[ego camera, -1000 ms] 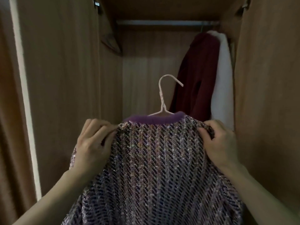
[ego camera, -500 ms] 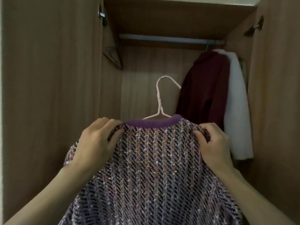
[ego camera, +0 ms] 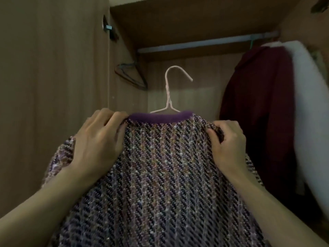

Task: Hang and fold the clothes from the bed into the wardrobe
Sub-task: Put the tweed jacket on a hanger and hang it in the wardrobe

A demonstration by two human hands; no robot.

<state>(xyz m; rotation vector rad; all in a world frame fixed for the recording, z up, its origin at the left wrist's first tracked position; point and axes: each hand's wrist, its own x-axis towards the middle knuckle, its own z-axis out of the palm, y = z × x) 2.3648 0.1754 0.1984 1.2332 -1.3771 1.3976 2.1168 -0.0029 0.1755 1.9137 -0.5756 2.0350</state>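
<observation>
Tweed jacket (ego camera: pixel 160 166) on its pink hanger (ego camera: pixel 168 94), left hand (ego camera: pixel 96 145) and right hand (ego camera: pixel 229 145) each pinching a shoulder, hook just below the rail (ego camera: pixel 204 42). Maroon coat (ego camera: pixel 258 113) and white one (ego camera: pixel 311 113) hang at the rail's right end; open rail left of them, spare hangers (ego camera: pixel 130 75) against the left wall (ego camera: pixel 124 98).

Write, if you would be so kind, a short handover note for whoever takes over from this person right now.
Left hand grips the left shoulder of the tweed jacket; right hand grips the right shoulder.
The jacket is on the pink hanger, whose hook is free, below the rail.
Done: a maroon garment and a white garment hang at the rail's right end.
Left: probably lift the hook onto the rail, then let go. The bed is out of view.
</observation>
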